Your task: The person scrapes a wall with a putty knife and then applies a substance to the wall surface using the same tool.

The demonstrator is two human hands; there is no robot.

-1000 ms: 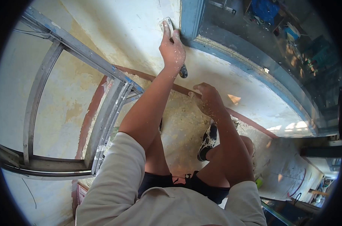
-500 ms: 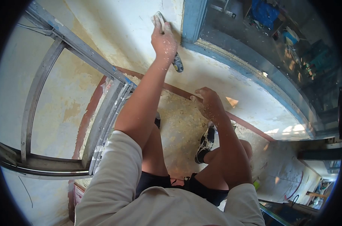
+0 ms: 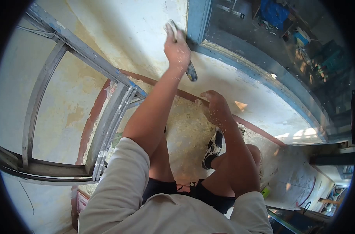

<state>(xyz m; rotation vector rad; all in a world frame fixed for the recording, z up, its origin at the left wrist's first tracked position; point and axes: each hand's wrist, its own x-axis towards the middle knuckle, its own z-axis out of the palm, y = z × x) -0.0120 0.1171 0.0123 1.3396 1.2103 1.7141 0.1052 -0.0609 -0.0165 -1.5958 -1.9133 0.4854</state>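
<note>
My left hand [image 3: 176, 50] is closed around a scraper [image 3: 191, 72], with two fingers stretched along it toward its upper end. The dark, paint-smeared handle sticks out below my wrist. The tool's upper end lies by the pale wall [image 3: 154, 37], close to the corner of the blue window frame [image 3: 196, 23]; my fingers partly hide the blade. Lower and to the right, my right hand [image 3: 216, 107] hovers before the wall's reddish-brown base strip. Its fingers are loosely bent and apart, whitish at the tips, with nothing visible in them. White specks dot both hands.
A grey metal ladder-like frame [image 3: 113, 121] stands on the left. Crumbs of scraped material cover the floor [image 3: 185, 128] around my dark shoe [image 3: 213, 148]. Behind the window glass [image 3: 244, 43] are a blue bag [image 3: 274, 15] and clutter.
My left hand has moved right and slightly down with the scraper, nearer the window frame. My right hand has stayed almost still.
</note>
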